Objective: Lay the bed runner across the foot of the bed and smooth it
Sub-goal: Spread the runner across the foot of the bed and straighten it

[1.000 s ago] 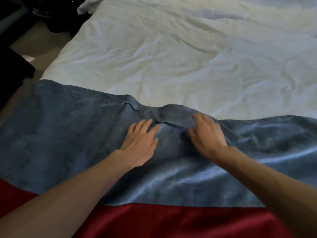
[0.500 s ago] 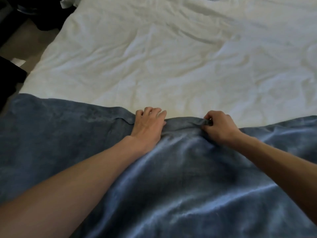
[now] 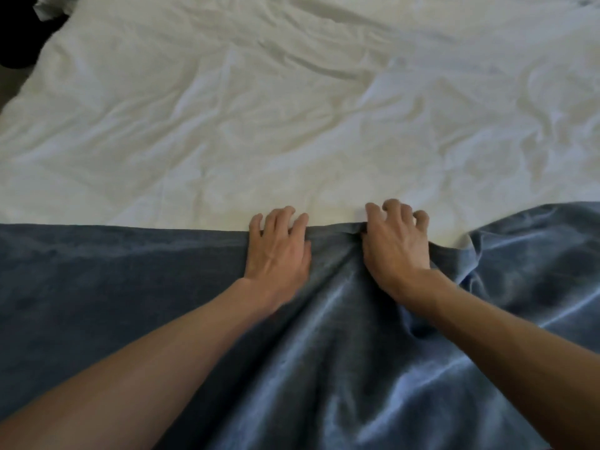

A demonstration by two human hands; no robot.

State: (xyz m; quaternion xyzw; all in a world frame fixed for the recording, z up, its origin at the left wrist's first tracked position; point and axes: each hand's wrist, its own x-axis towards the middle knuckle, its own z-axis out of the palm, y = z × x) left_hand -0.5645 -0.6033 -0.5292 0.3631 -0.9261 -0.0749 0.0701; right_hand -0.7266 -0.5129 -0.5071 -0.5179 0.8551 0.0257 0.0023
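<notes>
Nearest the camera, two bare forearms are reaching away over the bed runner (image 3: 130,287), a blue, faintly shiny cloth that is lying across the near part of the bed (image 3: 292,118). Its left half is lying fairly flat. Its middle and right are rising in long folds that are running toward the hands.

At the runner's far hem, the left hand (image 3: 277,254) is resting palm down, its fingers (image 3: 285,219) curling over the edge and, by the look of it, gripping it. Just right of it, the right hand (image 3: 396,248) is pinching the hem between thumb and bent fingers. The cloth between the two hands is bunching into a small ridge.

Judgement: the laying step is nearly over and the straightening of the far hem is under way. The next move is probably calling for a pull that levels the hem, which is dipping right of the right hand, and then flat-palm strokes over the right-side folds.

Hard to make out:
- the fingertips, so the firmness of either grip is uncertain
- the runner's two ends and near edge, which the frame is cutting off

Beyond the hem, the bed's creased white cover is filling the far view. A dark shape (image 3: 16,34) is sitting at the far left corner, unidentifiable.
</notes>
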